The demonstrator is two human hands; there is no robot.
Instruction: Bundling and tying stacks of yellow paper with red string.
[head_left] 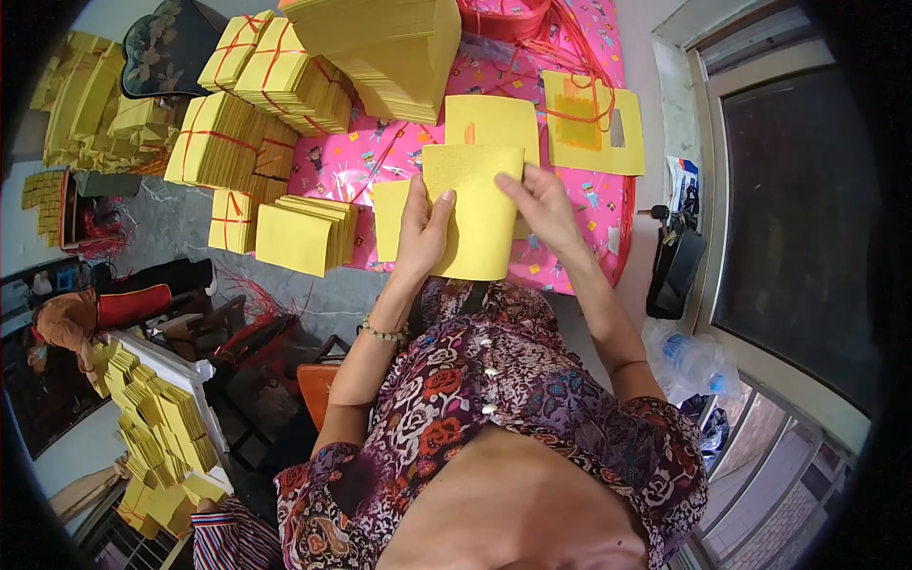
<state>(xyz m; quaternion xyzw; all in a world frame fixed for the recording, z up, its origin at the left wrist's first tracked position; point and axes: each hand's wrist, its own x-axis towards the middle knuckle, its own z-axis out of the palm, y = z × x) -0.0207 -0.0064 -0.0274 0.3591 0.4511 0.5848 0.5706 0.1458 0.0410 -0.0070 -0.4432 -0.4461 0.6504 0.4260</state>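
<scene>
Both of my hands grip a yellow paper sheet (473, 214), bent over along its right side, just above the table's near edge. My left hand (424, 228) pinches its left edge, thumb lying on the front. At the upper right corner, my right hand (543, 204) has its thumb on the paper and its fingers behind. Behind the held sheet lies another yellow sheet (491, 122) with a small orange patch. Left of my left hand, a flat piece of yellow paper (388, 220) rests on the table, partly covered.
The table has a pink patterned cover (328, 161). Red-tied yellow bundles (214, 142), a tall paper stack (380, 47) and a loose pile (294, 237) stand left. Red strips (594, 57) hang by a yellow card (589, 119). Co-workers handle yellow paper (161, 413) at lower left.
</scene>
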